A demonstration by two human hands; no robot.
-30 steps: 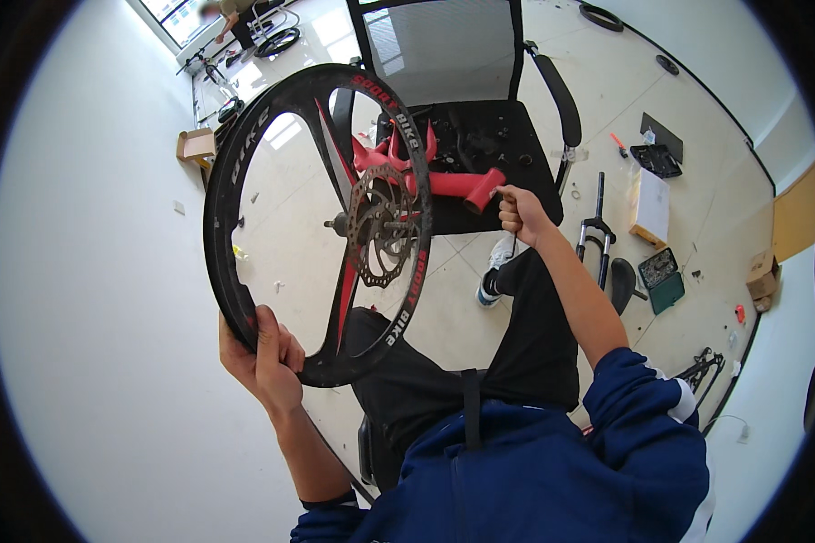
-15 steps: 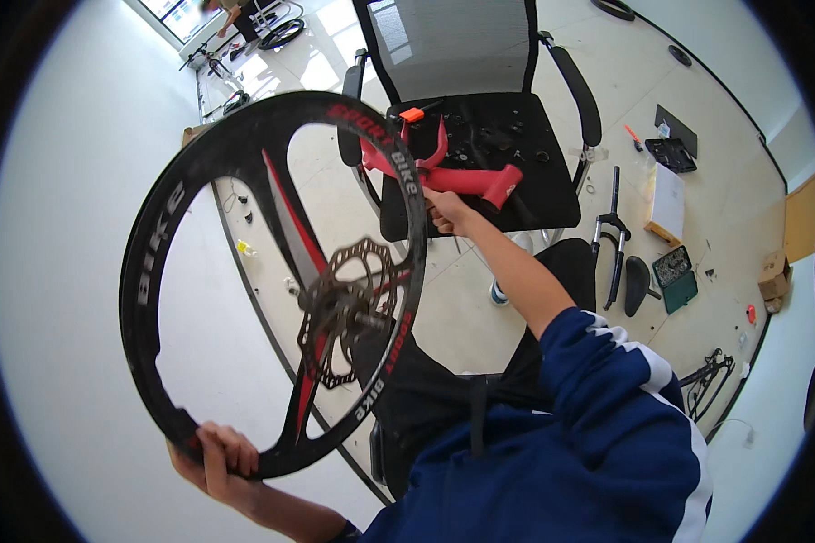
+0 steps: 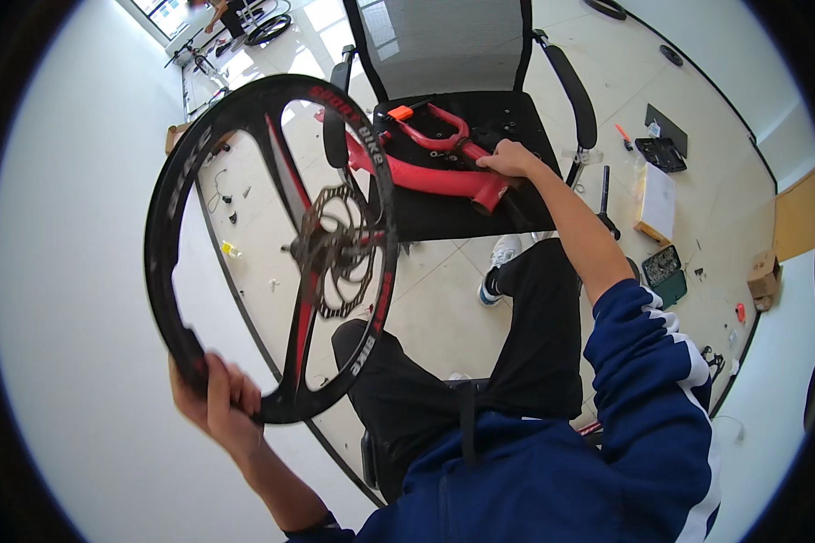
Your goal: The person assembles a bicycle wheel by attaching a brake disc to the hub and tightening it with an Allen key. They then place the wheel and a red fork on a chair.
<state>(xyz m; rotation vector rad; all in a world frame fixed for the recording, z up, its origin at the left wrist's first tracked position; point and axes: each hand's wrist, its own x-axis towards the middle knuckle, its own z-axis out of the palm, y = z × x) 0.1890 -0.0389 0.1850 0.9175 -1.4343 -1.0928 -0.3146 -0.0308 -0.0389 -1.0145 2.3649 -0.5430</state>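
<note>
Pale tiled floor [image 3: 439, 299] spreads under a chair [image 3: 444, 45] whose seat [image 3: 407, 217] apparently serves as a bench: a thick red tube [image 3: 435, 178] lies along its front edge, a forked red piece [image 3: 444, 143] behind. The right hand [image 3: 514, 159] grasps the forked red piece's right end, seemingly to steady it. The left hand [image 3: 222, 403] clasps a bike wheel [image 3: 306, 247] by its lower rim, holding it up before the seat's left edge, likely to spare the brake disc [image 3: 324, 258].
</note>
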